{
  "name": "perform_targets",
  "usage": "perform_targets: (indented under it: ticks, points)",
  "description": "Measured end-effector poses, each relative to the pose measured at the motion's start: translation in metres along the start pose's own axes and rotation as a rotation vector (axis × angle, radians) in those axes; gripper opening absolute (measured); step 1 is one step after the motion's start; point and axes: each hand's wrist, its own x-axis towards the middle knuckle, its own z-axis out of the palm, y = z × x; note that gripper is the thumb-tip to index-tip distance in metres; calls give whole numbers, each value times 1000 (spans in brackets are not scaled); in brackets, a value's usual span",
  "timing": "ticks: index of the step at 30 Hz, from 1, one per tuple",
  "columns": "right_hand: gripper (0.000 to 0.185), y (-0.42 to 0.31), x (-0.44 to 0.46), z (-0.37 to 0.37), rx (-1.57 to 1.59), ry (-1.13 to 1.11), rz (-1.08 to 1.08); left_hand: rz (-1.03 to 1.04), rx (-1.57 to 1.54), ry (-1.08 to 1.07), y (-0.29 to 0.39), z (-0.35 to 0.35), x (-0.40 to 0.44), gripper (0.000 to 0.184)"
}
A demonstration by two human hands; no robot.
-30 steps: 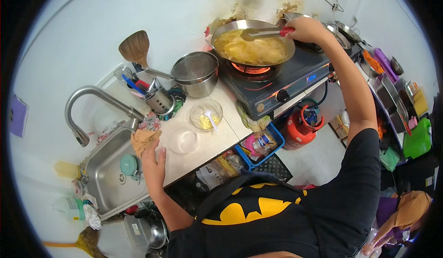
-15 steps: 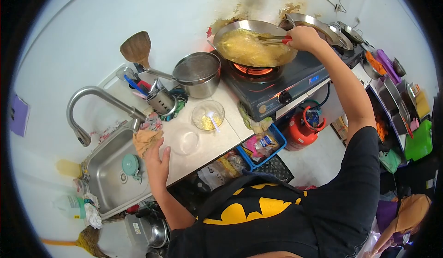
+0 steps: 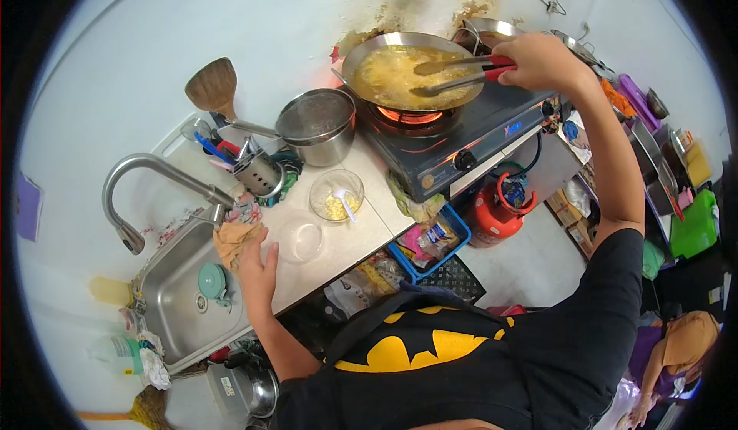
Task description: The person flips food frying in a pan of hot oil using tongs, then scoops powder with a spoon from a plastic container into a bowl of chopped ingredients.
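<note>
My right hand [image 3: 547,63] holds tongs [image 3: 453,86] by their red handles. The tongs' two arms are spread apart over the wok [image 3: 361,101], their tips above bubbling yellow oil [image 3: 388,73]. Beneath the wok the burner [image 3: 411,117] glows orange. My left hand [image 3: 257,272] is by the sink's edge with thumb and fingers apart. Its fingertips are next to a crumpled brown cloth [image 3: 234,242]; whether they touch it I cannot tell. Right of that hand are a clear empty bowl [image 3: 301,239] and a glass bowl [image 3: 317,199] with yellow bits and a white spoon [image 3: 346,205].
A steel pot [image 3: 323,149] with a strainer on top stands left of the black stove [image 3: 430,165]. Beside it are a utensil holder [image 3: 257,172] and a wooden turner [image 3: 211,88]. The sink [image 3: 173,315] is at left. A red gas cylinder [image 3: 492,219] stands below. Another person [image 3: 680,345] is at lower right.
My right hand has moved right and toward me. The tongs have come up from the oil and their arms have spread wider. My left hand has barely moved.
</note>
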Motion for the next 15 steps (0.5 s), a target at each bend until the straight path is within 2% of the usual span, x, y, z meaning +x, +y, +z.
perform_targets:
  ticks: [3,6,9,12,15]
  points:
    - [39,-2,6,29,-10,-18,-27,92,-18,3,-9,1,8,35]
    - [37,-4,18,48,-31,-45,3,48,-46,5,-1,-7,16,34]
    - [35,-1,24,52,-47,-36,21,257,195,105,-4,-22,29,34]
    - [34,0,27,47,-54,-47,69,165,108,55,30,-41,39,33]
    - [33,5,28,38,-68,-44,95,227,123,72,34,-45,47,32]
